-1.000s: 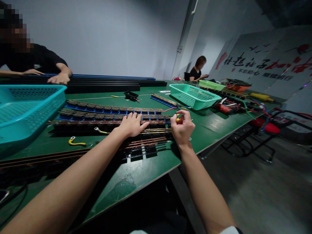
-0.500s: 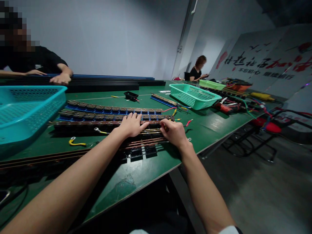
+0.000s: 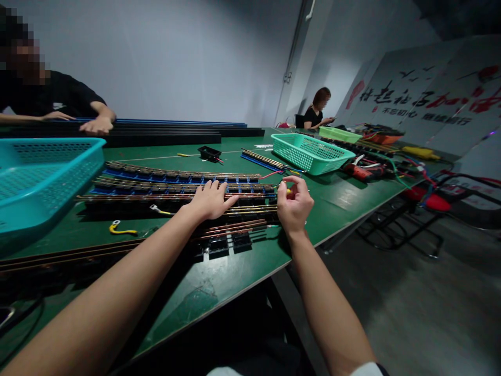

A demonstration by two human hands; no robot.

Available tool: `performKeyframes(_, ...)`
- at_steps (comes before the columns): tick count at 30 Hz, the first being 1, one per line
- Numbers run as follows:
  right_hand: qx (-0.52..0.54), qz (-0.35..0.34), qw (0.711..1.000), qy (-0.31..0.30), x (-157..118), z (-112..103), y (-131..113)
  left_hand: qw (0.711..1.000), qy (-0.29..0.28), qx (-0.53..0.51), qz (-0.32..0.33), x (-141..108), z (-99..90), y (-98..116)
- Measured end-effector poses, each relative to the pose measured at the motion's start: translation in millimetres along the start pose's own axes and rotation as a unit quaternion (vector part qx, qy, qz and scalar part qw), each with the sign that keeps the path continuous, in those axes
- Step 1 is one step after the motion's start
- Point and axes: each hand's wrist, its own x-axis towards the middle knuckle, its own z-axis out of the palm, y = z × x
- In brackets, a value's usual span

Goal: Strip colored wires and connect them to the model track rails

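My left hand (image 3: 209, 201) lies flat with fingers spread across the long strips of copper-coloured rods on black and blue supports (image 3: 176, 189). At the right end of these rods, my right hand (image 3: 295, 203) is closed in a pinch. A bit of yellow (image 3: 290, 192) shows between its fingers; the rest of what it holds is hidden. Nearer me, more copper rods (image 3: 235, 228) rest on black blocks. A white-ended lead (image 3: 158, 210) and a yellow wire with a ring terminal (image 3: 122, 228) lie left of my left hand.
A blue basket (image 3: 50, 183) stands at the left, a green basket (image 3: 311, 156) at the back right beside red-handled tools (image 3: 362, 171). Across the table (image 3: 183, 300), a co-worker's hand (image 3: 97, 125) rests on long black bars (image 3: 164, 137). Another person (image 3: 317, 112) sits farther off.
My right hand has moved slightly right and up, off the rod ends, and turned with its fingers raised. My left hand stays in place on the rods.
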Motion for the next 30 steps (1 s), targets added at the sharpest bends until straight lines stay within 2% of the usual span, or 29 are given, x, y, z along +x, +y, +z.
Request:
performKeyframes(6,0.101,0.140,0.981,0.084,9.9,0.4,13.0,1.000,-0.005,0.001,0.005,-0.9,-1.8,0.7)
performKeyframes(11,0.127,0.157,0.975,0.091,11.0,2.7,24.3,1.000,-0.005,0.001,0.002,-0.5,-1.4,0.7)
performKeyframes(18,0.149,0.193,0.960,0.138,13.5,3.8,30.2,1.000,-0.007,-0.003,0.002,0.2,-0.6,-0.2)
performKeyframes(20,0.136,0.177,0.966,0.133,13.3,2.1,24.5,1.000,-0.005,-0.003,0.002,0.3,-0.3,-0.3)
performKeyframes(26,0.037,0.048,0.992,0.110,2.9,-8.6,-6.7,1.000,-0.004,-0.001,0.005,-0.2,0.1,-0.5)
performKeyframes(30,0.047,0.024,0.990,0.128,-10.6,-20.7,-24.2,1.000,-0.008,-0.003,0.003,-0.4,-0.4,-0.6)
